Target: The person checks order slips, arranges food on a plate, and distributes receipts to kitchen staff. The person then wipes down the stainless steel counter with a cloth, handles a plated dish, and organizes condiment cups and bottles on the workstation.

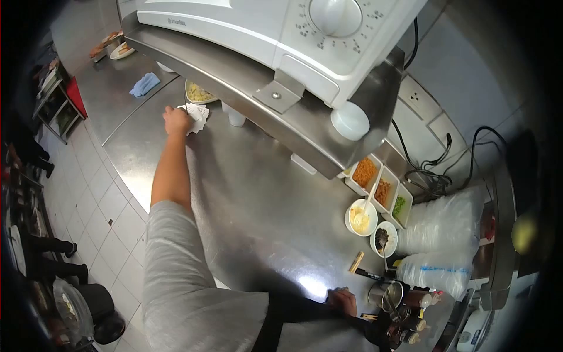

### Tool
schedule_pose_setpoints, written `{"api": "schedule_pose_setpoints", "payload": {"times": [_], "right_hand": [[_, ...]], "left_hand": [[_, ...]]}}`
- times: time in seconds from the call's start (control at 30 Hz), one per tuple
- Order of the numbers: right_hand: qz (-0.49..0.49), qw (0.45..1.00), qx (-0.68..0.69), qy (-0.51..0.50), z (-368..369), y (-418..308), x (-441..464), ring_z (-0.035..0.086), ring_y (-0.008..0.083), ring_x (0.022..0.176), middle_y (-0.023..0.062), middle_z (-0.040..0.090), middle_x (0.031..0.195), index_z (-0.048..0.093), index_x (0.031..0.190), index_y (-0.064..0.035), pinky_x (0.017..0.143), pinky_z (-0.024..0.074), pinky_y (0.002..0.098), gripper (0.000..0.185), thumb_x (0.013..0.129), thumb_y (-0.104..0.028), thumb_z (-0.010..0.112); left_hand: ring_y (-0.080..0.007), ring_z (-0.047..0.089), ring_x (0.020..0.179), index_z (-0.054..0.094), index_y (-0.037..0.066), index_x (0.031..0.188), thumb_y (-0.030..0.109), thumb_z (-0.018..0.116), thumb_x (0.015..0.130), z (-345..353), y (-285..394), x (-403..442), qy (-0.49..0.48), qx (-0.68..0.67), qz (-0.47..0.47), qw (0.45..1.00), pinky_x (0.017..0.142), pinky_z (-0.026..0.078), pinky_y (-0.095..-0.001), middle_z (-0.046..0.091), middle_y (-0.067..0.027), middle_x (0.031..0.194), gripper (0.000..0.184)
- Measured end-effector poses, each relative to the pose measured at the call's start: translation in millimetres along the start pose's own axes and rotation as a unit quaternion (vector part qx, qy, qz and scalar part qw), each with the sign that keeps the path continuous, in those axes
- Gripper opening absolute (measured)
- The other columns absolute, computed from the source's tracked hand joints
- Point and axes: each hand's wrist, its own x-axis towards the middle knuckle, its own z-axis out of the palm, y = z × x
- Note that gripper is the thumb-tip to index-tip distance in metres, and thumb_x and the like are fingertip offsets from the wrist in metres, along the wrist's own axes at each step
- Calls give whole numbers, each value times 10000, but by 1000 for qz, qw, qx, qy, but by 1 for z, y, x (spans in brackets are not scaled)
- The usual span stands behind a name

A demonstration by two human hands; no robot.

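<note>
My left hand (177, 121) reaches far across the steel counter, its fingers closed at the edge of a fanned bunch of white paper slips (198, 116). Just beyond the slips is a dish of pale yellow shredded food (199, 92). A white cup (236, 116) stands to their right, partly under the shelf. Close to my body, my right hand (343, 301) is curled by the counter's near edge; whatever is in its fingers is hidden. A metal pot (384, 293) and several sauce bottles (417, 299) stand beside it.
A steel shelf (217, 73) carrying a white microwave (234, 26) overhangs the counter (264, 199). Along the right are food tubs (382, 190), two bowls (359, 217), a black marker (369, 274) and stacked clear plastic lids (440, 223). A blue cloth (144, 84) lies far left. Other people's legs show at left.
</note>
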Motion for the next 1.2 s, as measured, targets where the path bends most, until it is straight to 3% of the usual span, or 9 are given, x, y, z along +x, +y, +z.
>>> {"api": "schedule_pose_setpoints", "payload": {"times": [0.13, 0.2, 0.27, 0.37, 0.67, 0.77, 0.87, 0.97, 1.2], "right_hand": [[3, 998, 54, 34, 1, -25, -2, 608, 258, 915, 114, 583, 989, 616, 978, -77, 815, 491, 335, 308, 695, -13, 721], [-45, 997, 42, 43, 1, -33, 1, 608, 257, 923, 108, 584, 1000, 616, 975, -80, 823, 488, 335, 302, 697, -3, 706], [-73, 996, 20, 39, -1, -39, 0, 606, 256, 935, 103, 582, 1004, 618, 978, -81, 825, 485, 327, 301, 700, -1, 704], [-173, 983, -39, 55, -10, -78, 5, 601, 255, 952, 98, 577, 1015, 621, 984, -83, 825, 483, 321, 303, 704, 2, 701], [-190, 980, -40, 38, -22, -95, 1, 601, 256, 886, 116, 567, 1022, 604, 1014, -61, 741, 502, 311, 302, 727, 11, 665], [-183, 982, -27, 39, -24, -102, -1, 603, 255, 874, 120, 570, 1011, 602, 1008, -49, 723, 506, 309, 283, 736, 6, 660], [-187, 981, -18, 45, -25, -109, -1, 607, 251, 857, 123, 571, 1004, 599, 1000, -35, 701, 510, 302, 262, 746, 2, 654], [-168, 985, -6, 47, -26, -114, -6, 609, 250, 844, 124, 571, 1001, 598, 996, -29, 688, 512, 297, 247, 757, -7, 654], [-160, 987, 8, 35, -23, -98, -8, 600, 252, 861, 112, 576, 1000, 601, 1002, -45, 703, 507, 305, 235, 772, -42, 651]], "left_hand": [[-302, 473, 1059, 706, 147, 937, 123, 656, 656, -46, 9, -47, -41, 82, 68, 993, 870, 464, -372, 512, -106, 1074, 287], [-306, 498, 1035, 712, 173, 921, 124, 699, 595, -36, -4, -64, -146, 36, 189, 970, 877, 462, -372, 520, -130, 1055, 329], [-316, 540, 956, 707, 187, 925, 109, 761, 536, -30, 11, -112, -145, -80, 272, 948, 873, 462, -360, 517, -145, 1008, 400], [-321, 530, 985, 683, 155, 993, 186, 737, 673, -35, 67, -176, -149, -137, 240, 949, 865, 468, -376, 503, -141, 1034, 325], [-382, 452, 1083, 505, 78, 1196, 221, 703, 727, -14, 131, -182, -71, -141, 82, 984, 912, 428, -444, 411, -187, 1196, 529], [-378, 452, 1108, 508, 80, 1198, 200, 724, 698, -23, 137, -217, 136, -222, 77, 963, 938, 402, -454, 397, -208, 1249, 558], [-387, 361, 1203, 487, 134, 1219, 154, 695, 705, -20, 144, -254, 83, -228, 291, 925, 984, 335, -469, 340, -172, 1338, 554], [-382, 324, 1253, 449, 200, 1272, 122, 677, 702, -28, 175, -276, -16, -185, 545, 818, 992, 338, -478, 319, -135, 1375, 619], [-366, 347, 1253, 439, 204, 1285, 66, 660, 709, -7, 194, -268, -102, -184, 494, 844, 1012, 364, -420, 326, -132, 1389, 632]]}}
